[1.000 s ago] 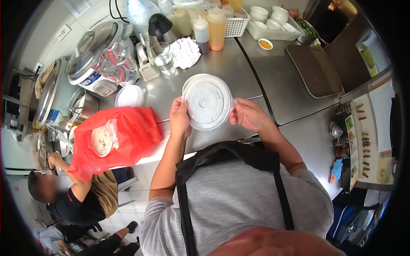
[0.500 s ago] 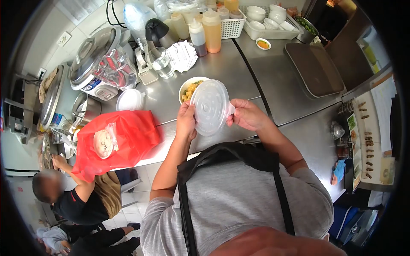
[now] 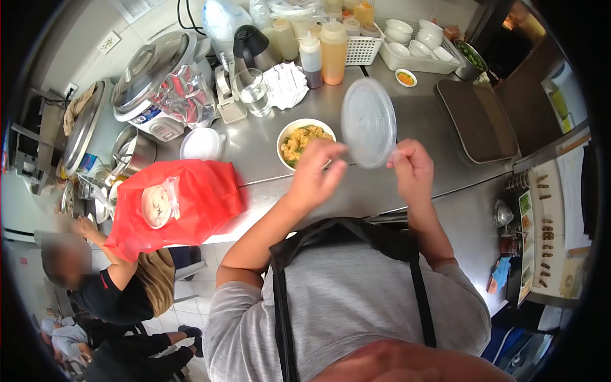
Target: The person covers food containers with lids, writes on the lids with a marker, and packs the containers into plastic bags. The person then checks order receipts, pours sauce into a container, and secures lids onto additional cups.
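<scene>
My right hand (image 3: 412,167) pinches the lower right edge of a round, see-through plastic lid (image 3: 368,121), which is raised on its side above the steel counter. Close to the lid's left, my left hand (image 3: 317,175) is apart from it, fingers spread and holding nothing. Behind that hand stands a white bowl (image 3: 281,151) of yellowish food with green bits (image 3: 299,141); the fingers hide part of its near right rim. Farther left on the counter lie other plastic lids (image 3: 202,145).
A red bag (image 3: 210,191) sits at the counter's left front. Behind are a glass of water (image 3: 254,95), sauce bottles (image 3: 333,54) and a basket of white bowls (image 3: 417,62). A brown tray (image 3: 477,121) lies right. A co-worker (image 3: 121,286) stands lower left.
My left hand has let go of the lid and opened beside the bowl. My right hand has moved the lid right and up, uncovering more of the bowl. The camera view has shifted slightly.
</scene>
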Tool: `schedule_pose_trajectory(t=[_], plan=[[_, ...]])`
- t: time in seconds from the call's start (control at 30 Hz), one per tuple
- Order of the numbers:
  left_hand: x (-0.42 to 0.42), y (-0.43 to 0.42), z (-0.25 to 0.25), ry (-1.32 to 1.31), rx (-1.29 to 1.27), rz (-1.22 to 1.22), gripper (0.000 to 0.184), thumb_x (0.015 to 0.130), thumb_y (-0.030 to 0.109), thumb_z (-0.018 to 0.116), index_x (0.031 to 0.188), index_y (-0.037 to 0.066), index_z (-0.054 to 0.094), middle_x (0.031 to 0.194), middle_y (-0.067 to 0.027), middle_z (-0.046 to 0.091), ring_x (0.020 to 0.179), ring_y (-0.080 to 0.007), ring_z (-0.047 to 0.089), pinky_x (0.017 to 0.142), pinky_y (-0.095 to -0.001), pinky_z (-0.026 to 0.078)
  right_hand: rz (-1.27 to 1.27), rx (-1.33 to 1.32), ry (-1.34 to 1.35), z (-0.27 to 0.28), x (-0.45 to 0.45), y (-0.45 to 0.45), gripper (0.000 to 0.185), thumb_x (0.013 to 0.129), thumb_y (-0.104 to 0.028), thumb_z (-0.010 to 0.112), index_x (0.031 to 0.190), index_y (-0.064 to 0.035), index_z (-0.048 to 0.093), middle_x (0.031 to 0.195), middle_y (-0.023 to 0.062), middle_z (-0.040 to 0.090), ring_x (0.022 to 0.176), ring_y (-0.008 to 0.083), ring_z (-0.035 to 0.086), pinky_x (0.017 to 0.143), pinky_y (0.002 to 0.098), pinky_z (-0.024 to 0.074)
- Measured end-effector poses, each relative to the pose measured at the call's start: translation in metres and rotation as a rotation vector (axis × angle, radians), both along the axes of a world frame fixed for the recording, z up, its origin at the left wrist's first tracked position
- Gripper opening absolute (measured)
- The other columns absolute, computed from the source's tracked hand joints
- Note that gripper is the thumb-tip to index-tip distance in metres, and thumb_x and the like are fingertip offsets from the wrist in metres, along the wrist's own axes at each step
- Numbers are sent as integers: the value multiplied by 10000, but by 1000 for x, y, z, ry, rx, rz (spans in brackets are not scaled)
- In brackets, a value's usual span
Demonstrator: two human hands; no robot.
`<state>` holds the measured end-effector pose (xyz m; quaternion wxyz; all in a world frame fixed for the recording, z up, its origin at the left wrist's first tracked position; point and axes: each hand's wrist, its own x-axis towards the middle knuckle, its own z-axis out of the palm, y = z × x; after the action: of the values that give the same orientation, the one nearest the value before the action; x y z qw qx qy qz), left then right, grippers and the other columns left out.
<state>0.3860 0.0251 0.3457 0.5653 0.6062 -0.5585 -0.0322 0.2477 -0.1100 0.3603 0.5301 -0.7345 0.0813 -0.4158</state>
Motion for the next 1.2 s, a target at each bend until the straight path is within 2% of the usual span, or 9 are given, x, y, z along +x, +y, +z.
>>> schedule_pose_trajectory(t=[0.03,0.1,0.3,0.4,0.7,0.9,1.03,1.07,1.2], plan=[[-9,-4,6,29,16,-60,290,695,86,597,947,24,467,820,-94,464,729,-205,469,638,-282,404,-58,-158,18,-2,-2,0,34,716,30,477,713,-4,473,659,52,523,564,105,490,519,232,402],[-27,-12,12,86,49,-183,260,708,74,593,938,24,484,826,-73,471,714,-160,469,602,-249,409,-24,-133,46,-9,1,13,41,704,21,495,703,-9,467,642,68,514,558,120,495,509,238,401],[-31,-14,-7,335,169,-189,184,764,136,541,873,-4,490,707,-92,499,615,-200,485,568,-292,414,-64,-341,130,-16,7,15,70,675,10,526,696,-24,469,625,85,509,535,198,508,505,264,412],[-22,-14,2,188,340,-88,206,788,190,514,807,-13,486,655,-127,485,591,-239,485,551,-318,403,-67,-396,155,-22,13,20,86,657,13,533,687,-24,461,622,96,505,527,236,503,495,287,411],[-5,-14,4,-4,266,176,172,736,148,570,684,7,486,631,-140,492,565,-273,494,513,-333,394,-94,-462,143,-27,31,13,96,652,11,524,672,-35,442,622,101,495,525,261,489,474,320,400],[11,-16,19,-93,184,112,113,707,80,573,667,12,493,600,-123,488,540,-264,487,491,-323,392,-78,-491,44,-6,52,1,100,647,11,523,674,-38,441,622,98,499,541,264,503,481,320,405],[25,-17,24,-16,189,141,69,720,45,532,668,15,499,588,-91,486,524,-160,475,489,-262,379,-100,-438,18,4,65,-7,109,639,7,533,673,-40,441,617,91,500,540,265,503,481,324,406],[26,-18,27,6,164,99,115,746,87,549,672,14,500,577,-48,486,541,-93,453,490,-232,372,-101,-434,11,5,68,-7,112,637,6,537,672,-40,441,616,89,499,537,265,502,479,324,406],[27,-17,37,269,205,44,172,771,143,569,675,19,495,598,4,489,571,-52,432,493,-205,363,-27,-490,-47,10,80,-6,122,641,-10,558,664,-44,443,610,79,498,531,254,501,474,319,405]])
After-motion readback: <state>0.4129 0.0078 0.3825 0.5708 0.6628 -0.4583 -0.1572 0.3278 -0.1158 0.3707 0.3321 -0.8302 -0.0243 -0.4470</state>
